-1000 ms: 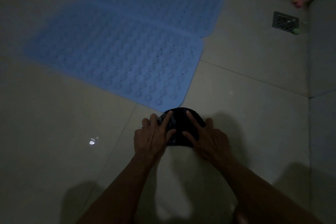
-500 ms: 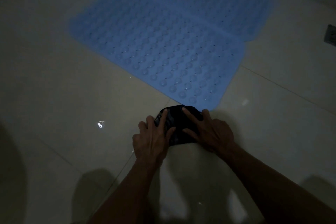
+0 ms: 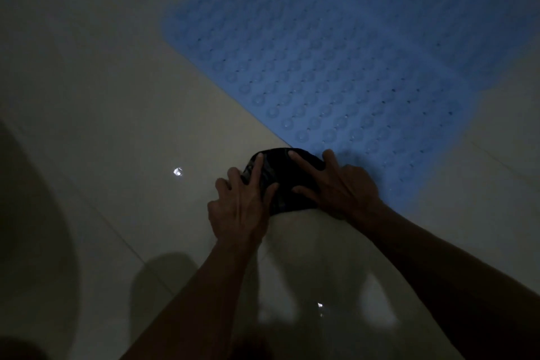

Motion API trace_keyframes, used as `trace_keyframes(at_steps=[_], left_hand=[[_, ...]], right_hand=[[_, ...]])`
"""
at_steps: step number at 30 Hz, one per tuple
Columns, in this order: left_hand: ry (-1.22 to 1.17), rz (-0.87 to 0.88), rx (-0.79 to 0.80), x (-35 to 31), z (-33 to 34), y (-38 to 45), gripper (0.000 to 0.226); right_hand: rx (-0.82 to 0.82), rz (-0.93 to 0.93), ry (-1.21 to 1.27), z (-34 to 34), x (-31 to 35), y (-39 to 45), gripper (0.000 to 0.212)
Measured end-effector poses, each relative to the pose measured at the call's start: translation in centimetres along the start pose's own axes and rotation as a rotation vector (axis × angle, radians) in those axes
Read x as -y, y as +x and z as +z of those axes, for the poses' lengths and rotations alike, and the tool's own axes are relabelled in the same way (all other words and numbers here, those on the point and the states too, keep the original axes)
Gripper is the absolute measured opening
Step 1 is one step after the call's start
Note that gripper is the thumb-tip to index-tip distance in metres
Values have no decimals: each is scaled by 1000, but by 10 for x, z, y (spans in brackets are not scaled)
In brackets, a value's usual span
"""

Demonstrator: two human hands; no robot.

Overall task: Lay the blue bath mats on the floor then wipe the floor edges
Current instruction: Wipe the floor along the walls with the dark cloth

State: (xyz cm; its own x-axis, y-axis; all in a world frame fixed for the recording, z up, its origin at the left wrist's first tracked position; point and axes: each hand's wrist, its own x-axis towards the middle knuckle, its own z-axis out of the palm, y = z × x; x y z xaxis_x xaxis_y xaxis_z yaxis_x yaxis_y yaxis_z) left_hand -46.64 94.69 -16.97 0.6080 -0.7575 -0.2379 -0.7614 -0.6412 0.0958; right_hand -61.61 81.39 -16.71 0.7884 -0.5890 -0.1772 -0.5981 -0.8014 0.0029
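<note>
Head view, dim light, only one camera to go on.

I see both of my hands pressed flat on a dark cloth (image 3: 280, 184) on the pale tiled floor (image 3: 111, 102). The left hand (image 3: 238, 207) lies on the cloth's left side, fingers straight and spread, index finger reaching up to the cloth's far edge; nothing is gripped, the palm just bears down. The right hand (image 3: 343, 188) lies on the cloth's right side, fingers likewise straight and splayed, thumb pointing inward across the fabric. Neither hand curls round the cloth; both are released and pressing.

The cloth is bunched into a rounded wad, and its far edge touches, or sits just beside, the near edge of the closer blue bath mat (image 3: 336, 73). I cannot tell whether it overlaps the mat. The outer fingers of the right hand sit at the mat's border.

That mat lies flat on the floor, running from upper centre down to the right, its surface covered in round bumps and small holes. A second blue mat (image 3: 455, 3) lies flat beyond it, toward the upper right, the two touching along a long seam.

A grout line (image 3: 117, 231) runs diagonally across the tiles left of my forearms. A small bright glint (image 3: 177, 171) shows on the floor, left of the cloth and apart from it. Dark shadows fall across the lower left.
</note>
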Motion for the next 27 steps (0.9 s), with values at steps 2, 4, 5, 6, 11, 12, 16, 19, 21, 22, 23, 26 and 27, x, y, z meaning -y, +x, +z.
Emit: trace_keyframes(at_steps=[2,4,5,6,11,12,16,19,21,22,23,26,27], left_hand=[[18,17,8,4,-2,7,68],[29,17,28,7,-1,9,67],[22,3,27,8,0,10,66],[-8,-5,18,8,-2,12,65],[-118,-45,151,16,-16,26,64],[-143,-64,183,16,-18,29,66],[-174,-112,180,21,-26,38,67],[-170,-122,131,27,-26,42,68],[-193,-137,149,31,-26,48,69],[-199,-151,156,33,-27,50,69],[-200,-164,158,35,-29,53,70],[-181,-183,156,42,-33,60,70],[-168,-190,158,43,-36,64,70]], right_hand=[[23,10,-11,-5,3,9,75],[-4,13,-26,-11,5,15,74],[31,23,-25,-16,6,19,75],[91,34,-30,-22,8,22,77],[314,-15,-165,-49,25,48,74],[315,-16,-173,-51,29,53,75],[174,-24,-236,-52,34,69,85],[33,-96,-251,-50,36,81,96],[171,-92,-95,-62,37,92,82],[282,-65,-57,-65,39,95,76],[321,-73,-41,-64,39,98,72],[274,-71,-101,-60,40,110,68],[256,-81,-112,-58,41,116,68]])
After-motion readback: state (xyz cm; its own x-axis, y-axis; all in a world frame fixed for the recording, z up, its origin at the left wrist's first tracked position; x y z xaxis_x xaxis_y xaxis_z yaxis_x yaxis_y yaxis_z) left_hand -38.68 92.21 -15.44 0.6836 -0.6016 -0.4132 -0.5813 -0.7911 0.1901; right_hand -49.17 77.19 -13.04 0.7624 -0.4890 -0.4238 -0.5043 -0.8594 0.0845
